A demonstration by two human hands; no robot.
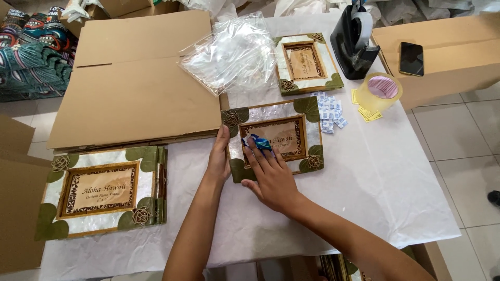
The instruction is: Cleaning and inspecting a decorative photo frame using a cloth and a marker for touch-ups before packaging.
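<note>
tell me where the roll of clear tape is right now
In the head view, the roll of clear tape sits upper right on the white table covering, below the black tape dispenser.
</note>
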